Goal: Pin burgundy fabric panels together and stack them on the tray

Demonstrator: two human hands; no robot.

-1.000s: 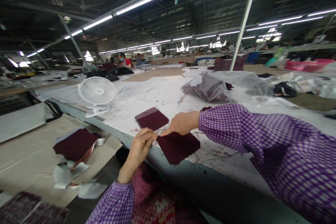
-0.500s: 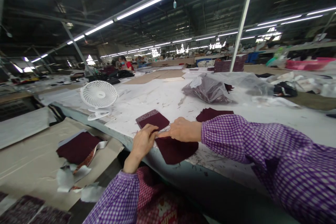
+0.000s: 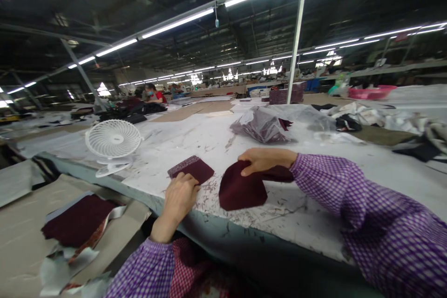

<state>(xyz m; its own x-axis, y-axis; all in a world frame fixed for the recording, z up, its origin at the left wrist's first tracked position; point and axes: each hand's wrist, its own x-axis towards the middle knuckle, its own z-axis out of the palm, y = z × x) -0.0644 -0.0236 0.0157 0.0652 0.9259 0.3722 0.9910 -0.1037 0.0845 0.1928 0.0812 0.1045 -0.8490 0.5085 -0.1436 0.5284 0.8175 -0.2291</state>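
My right hand (image 3: 267, 160) pinches the top edge of a dark maroon fabric piece (image 3: 242, 188), which hangs or lies over the white tabletop near the front edge. Just behind that hand, more maroon fabric (image 3: 278, 173) lies partly hidden. My left hand (image 3: 180, 195) rests at the table's edge, its curled fingers touching the near side of a maroon piece with a speckled band (image 3: 199, 169). Whether those fingers grip anything is hidden.
A white fan (image 3: 114, 139) stands on the white table (image 3: 195, 130) at left. Behind my right hand lies a clear plastic bag (image 3: 261, 125). Maroon fabric and scraps (image 3: 78, 219) lie on the lower left surface. A person (image 3: 156, 94) is far back.
My right hand has moved away from my left, lifting the maroon piece by its top edge. My left hand is now at the banded piece. The view has shifted to the right.
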